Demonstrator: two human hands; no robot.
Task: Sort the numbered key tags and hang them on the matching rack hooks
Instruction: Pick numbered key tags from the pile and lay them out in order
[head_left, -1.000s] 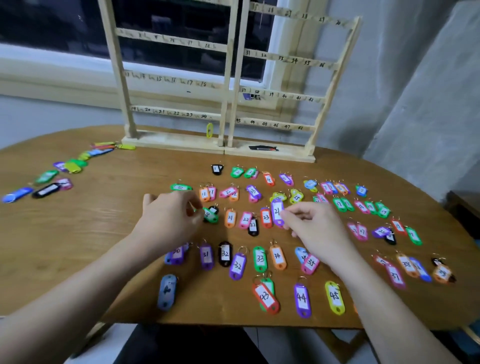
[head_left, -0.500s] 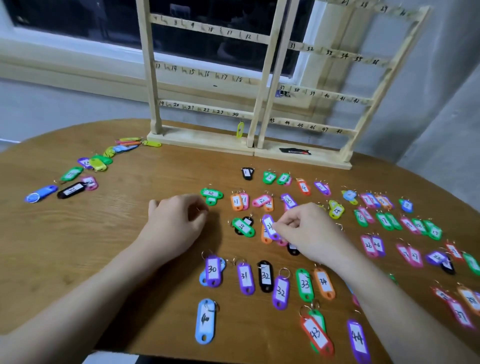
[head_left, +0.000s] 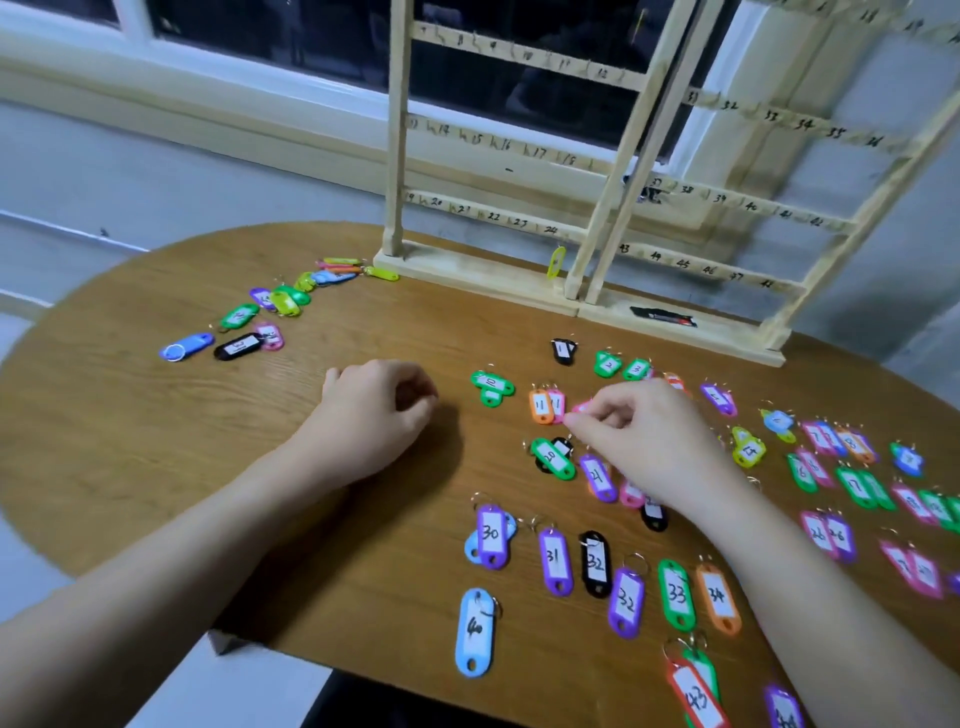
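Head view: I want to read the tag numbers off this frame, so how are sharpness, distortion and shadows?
Head view: near tags like the purple 30 tag read clearly; far-right tags smear; rack uprights lean from wide-angle distortion; left hand casts a soft shadow.

both forearms come in from the near edge of the table (head_left: 156, 467), left hand (head_left: 374, 415) sitting knuckles-up with fingers loosely curled and nothing in it, right hand (head_left: 639, 441) further right with fingertips (head_left: 576, 423) pinched together, pointing left.
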